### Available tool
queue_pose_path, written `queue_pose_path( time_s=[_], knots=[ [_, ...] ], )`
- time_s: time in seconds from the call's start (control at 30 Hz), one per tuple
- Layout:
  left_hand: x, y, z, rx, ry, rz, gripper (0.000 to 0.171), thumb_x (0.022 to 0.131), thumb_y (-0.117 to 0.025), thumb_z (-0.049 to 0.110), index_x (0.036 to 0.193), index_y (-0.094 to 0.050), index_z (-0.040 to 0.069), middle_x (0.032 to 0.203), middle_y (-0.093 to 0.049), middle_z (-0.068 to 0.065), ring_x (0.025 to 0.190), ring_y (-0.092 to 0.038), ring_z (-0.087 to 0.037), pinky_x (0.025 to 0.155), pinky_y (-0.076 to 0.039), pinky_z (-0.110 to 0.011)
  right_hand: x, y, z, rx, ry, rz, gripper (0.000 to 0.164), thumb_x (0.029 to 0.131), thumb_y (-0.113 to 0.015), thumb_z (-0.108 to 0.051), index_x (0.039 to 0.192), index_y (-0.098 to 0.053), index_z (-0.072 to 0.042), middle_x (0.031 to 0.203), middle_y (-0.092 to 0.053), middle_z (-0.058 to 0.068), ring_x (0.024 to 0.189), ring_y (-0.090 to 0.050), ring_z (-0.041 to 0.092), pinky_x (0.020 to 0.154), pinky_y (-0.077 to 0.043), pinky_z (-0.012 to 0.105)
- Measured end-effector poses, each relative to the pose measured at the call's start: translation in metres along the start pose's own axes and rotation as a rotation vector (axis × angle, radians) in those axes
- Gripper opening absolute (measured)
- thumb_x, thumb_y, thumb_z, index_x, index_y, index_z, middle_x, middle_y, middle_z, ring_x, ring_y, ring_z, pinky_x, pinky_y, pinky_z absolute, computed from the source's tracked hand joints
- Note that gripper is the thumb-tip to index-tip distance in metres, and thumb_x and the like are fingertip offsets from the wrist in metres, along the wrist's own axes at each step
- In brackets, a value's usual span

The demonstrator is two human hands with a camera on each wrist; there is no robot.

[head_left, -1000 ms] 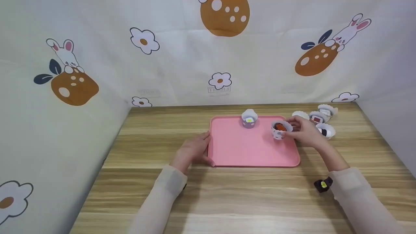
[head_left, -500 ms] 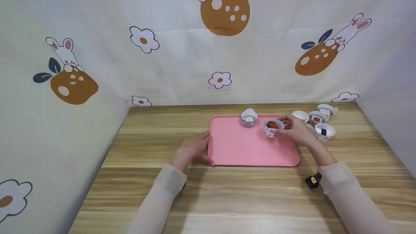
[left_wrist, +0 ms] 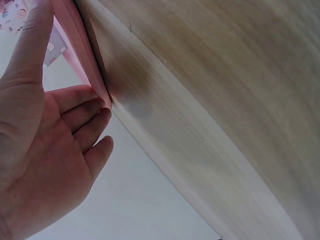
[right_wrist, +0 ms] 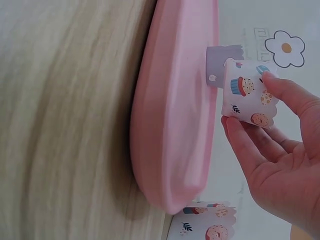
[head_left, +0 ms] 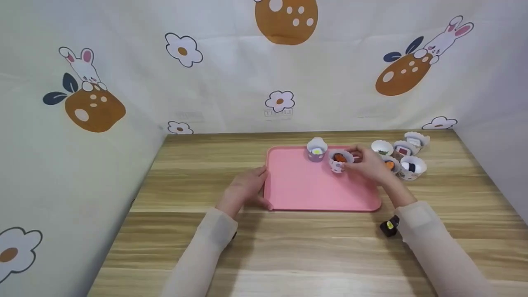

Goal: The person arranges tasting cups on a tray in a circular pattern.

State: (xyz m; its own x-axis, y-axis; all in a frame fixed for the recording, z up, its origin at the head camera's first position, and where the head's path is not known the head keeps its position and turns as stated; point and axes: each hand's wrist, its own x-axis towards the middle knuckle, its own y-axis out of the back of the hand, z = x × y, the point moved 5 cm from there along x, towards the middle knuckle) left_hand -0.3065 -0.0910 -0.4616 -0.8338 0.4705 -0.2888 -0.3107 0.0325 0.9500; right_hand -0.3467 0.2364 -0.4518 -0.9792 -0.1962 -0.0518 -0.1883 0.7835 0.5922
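In the head view, my right hand (head_left: 368,165) pinches the side of a paper cupcake cup (head_left: 337,166) with something orange-red in it. The cup is held upright over the upper right part of the pink tray (head_left: 311,187). Its dessert print shows in the right wrist view, with thumb and fingers on opposite sides of the cup (right_wrist: 245,100). To its left, by the tray's back rim, stands another cup (head_left: 316,157) holding a white piece with a yellow-green spot. My left hand (head_left: 246,187) rests along the tray's left side, fingers on the edge and thumb at the near corner.
Several more paper cups stand in a cluster right of the tray, among them one with a black-banded white piece (head_left: 411,173) and one with an orange piece (head_left: 390,164). A patterned cloth (head_left: 231,82) hangs behind the wooden table (head_left: 198,169).
My right hand has carried the cup leftward and slightly back over the tray, closer to the other cup. The cup with the orange piece has come into view. My left hand stays put.
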Motion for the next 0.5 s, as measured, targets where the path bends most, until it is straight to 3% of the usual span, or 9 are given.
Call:
queue_pose_path(
  time_s=[0.5],
  knots=[
    [0.0, 0.0, 0.0, -0.018, 0.014, -0.02, 0.114, 0.075, -0.078, 0.061, 0.158, -0.024, 0.004, 0.167, -0.02, -0.01, 0.154, -0.023, -0.027, 0.128, -0.022, -0.039, 0.011, -0.008, 0.004, -0.012, 0.015, 0.01, 0.055, 0.089, -0.073, -0.015, 0.133, -0.05, 0.008, 0.136, -0.055, 0.031, 0.129, -0.053, 0.045, 0.112, -0.044, 0.054]
  ],
)
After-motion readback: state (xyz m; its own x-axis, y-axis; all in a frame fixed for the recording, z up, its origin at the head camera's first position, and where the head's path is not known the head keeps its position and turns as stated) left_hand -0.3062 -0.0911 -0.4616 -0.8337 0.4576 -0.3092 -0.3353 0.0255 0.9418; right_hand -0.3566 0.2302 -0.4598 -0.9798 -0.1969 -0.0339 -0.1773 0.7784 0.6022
